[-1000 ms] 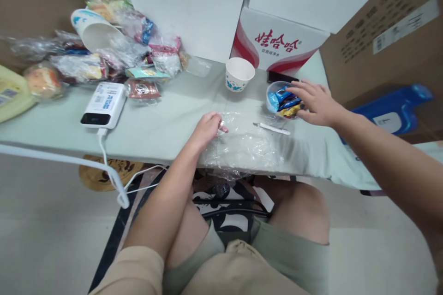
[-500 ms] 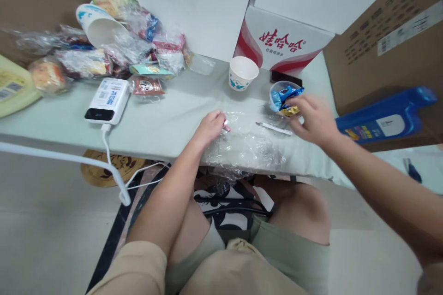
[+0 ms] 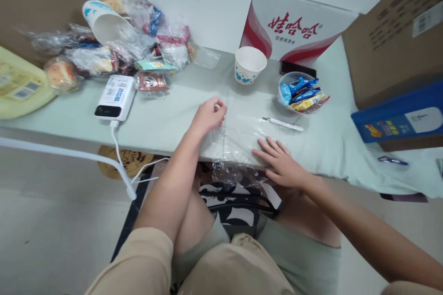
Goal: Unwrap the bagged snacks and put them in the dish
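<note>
A clear plastic bag (image 3: 238, 136) lies flat on the pale green table (image 3: 166, 120), hanging over its near edge. My left hand (image 3: 208, 116) is curled shut, pinching the bag's upper left edge. My right hand (image 3: 282, 163) lies flat and open on the bag's lower right part, fingers stretched out. A thin white pen-like tool (image 3: 283, 124) rests just beyond the bag. Behind it a clear bowl (image 3: 300, 93) holds several blue and yellow wrapped snacks. A white paper cup (image 3: 249, 64) stands upright to the bowl's left.
A white power bank (image 3: 115, 97) with a cable sits at the left, before a heap of bagged snacks (image 3: 114, 41) and a tipped paper cup (image 3: 101, 23). Cardboard and white boxes (image 3: 297, 27) line the back. A blue box (image 3: 401, 117) lies at the right.
My right hand left the snack bowl and came down flat onto the bag's near right part. My left hand stayed on the bag's left edge. The view shifted slightly.
</note>
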Tool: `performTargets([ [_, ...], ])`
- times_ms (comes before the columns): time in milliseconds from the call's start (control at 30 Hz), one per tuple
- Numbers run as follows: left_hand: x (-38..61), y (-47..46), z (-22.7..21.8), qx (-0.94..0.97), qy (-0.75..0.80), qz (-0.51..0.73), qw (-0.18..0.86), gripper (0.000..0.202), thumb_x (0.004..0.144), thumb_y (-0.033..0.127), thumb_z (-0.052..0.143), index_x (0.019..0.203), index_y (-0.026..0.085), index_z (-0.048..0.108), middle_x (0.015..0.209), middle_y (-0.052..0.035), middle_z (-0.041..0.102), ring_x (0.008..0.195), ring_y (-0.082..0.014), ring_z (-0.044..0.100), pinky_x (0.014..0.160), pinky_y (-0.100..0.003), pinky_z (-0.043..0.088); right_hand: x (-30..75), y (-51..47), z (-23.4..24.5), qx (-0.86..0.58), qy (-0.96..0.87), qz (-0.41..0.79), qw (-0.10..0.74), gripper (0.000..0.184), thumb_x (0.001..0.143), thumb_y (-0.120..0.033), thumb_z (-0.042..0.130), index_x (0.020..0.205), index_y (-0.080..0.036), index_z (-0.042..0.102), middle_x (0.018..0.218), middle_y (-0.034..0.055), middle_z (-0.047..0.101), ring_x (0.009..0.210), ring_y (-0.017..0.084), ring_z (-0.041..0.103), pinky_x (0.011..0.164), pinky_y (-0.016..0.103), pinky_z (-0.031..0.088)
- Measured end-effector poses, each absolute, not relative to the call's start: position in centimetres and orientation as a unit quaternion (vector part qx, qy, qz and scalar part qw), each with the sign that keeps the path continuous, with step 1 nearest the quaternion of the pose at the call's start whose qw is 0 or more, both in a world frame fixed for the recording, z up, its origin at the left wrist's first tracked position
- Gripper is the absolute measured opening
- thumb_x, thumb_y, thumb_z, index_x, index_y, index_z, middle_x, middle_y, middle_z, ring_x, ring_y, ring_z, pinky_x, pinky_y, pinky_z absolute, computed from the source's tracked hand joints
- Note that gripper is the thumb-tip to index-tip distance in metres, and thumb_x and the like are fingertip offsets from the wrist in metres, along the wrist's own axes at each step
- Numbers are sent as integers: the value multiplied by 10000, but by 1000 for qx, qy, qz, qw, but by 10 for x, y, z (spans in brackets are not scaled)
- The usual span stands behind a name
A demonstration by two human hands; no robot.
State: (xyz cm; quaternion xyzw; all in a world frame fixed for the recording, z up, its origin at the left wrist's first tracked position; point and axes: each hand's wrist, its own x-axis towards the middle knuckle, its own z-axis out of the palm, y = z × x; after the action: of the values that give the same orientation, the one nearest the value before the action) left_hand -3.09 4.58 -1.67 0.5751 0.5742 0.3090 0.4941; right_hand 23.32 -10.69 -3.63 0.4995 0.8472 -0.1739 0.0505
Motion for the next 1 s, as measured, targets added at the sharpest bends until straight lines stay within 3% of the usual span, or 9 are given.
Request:
performTargets([
  [200, -22, 20, -8, 672, 571, 381, 278, 96, 855, 252, 572, 936, 202, 590, 857, -38, 650, 751, -163, 577, 792, -304, 449, 240, -108, -53, 608, 772, -169, -77, 637, 880, -337, 533, 1508, -266, 454, 1671, 151, 238, 1529, 415, 233, 1147, 706, 272],
  [267, -18, -2, -7, 767, 463, 308, 321, 145, 859, 302, 591, 962, 203, 618, 875, -47, 672, 816, -186, 614, 834, -327, 467, 241, -101, -54, 641, 732, -167, -158, 590, 885, -362, 536, 1463, -250, 501, 1629, 167, 331, 1485, 404, 341, 1134, 678, 333],
  [333, -16, -22, -12, 868, 317, 187, 333, 297, 763, 338, 720, 1031, 227, 654, 1111, -77, 696, 1093, -258, 619, 1005, -398, 435, 242, -96, -50, 655, 706, -142, -230, 489, 881, -337, 543, 1357, -239, 587, 1551, 165, 442, 1414, 378, 454, 1125, 633, 384],
  [433, -19, -35, -23, 915, 276, 79, 284, 484, 721, 285, 778, 1186, 254, 645, 1417, -98, 584, 1389, -341, 450, 1143, -504, 323, 239, -104, -39, 648, 708, -51, -275, 310, 881, -298, 554, 1169, -261, 664, 1448, 126, 552, 1394, 365, 481, 1132, 620, 370],
  [533, -24, -29, -30, 913, 296, 70, 271, 379, 817, 216, 678, 1194, 229, 652, 1415, -114, 593, 1371, -320, 487, 1128, -495, 357, 233, -124, -35, 619, 750, -21, -232, 363, 870, -348, 607, 1222, -261, 626, 1425, 131, 587, 1414, 376, 458, 1136, 624, 345],
  [667, -34, -16, -26, 892, 316, 115, 301, 206, 879, 203, 559, 1018, 202, 712, 1277, -121, 673, 1235, -294, 597, 1070, -477, 431, 233, -147, -47, 598, 782, -86, -155, 438, 884, -333, 592, 1315, -257, 585, 1458, 133, 576, 1368, 350, 523, 1118, 605, 387],
  [833, -49, -11, -20, 860, 346, 175, 332, 341, 832, 202, 568, 1151, 227, 686, 1290, -89, 675, 1242, -263, 597, 1098, -455, 431, 247, -151, -45, 601, 734, -106, -299, 126, 878, -275, 574, 908, -282, 696, 1132, 71, 749, 1150, 317, 678, 1045, 583, 481],
  [933, -56, -7, -21, 858, 347, 185, 331, 455, 747, 198, 637, 1199, 235, 673, 1355, -89, 647, 1343, -291, 526, 1173, -478, 351, 252, -142, -32, 656, 631, -139, -390, 102, 881, -315, 580, 845, -264, 660, 824, 30, 741, 818, 245, 730, 881, 488, 578],
  [1000, -56, -4, -22, 842, 366, 196, 346, 336, 745, 213, 634, 1072, 227, 713, 1285, -91, 684, 1293, -295, 563, 1151, -468, 373, 253, -130, -26, 684, 537, -184, -459, 108, 884, -348, 593, 853, -251, 630, 711, 0, 692, 662, 191, 684, 708, 378, 591],
])
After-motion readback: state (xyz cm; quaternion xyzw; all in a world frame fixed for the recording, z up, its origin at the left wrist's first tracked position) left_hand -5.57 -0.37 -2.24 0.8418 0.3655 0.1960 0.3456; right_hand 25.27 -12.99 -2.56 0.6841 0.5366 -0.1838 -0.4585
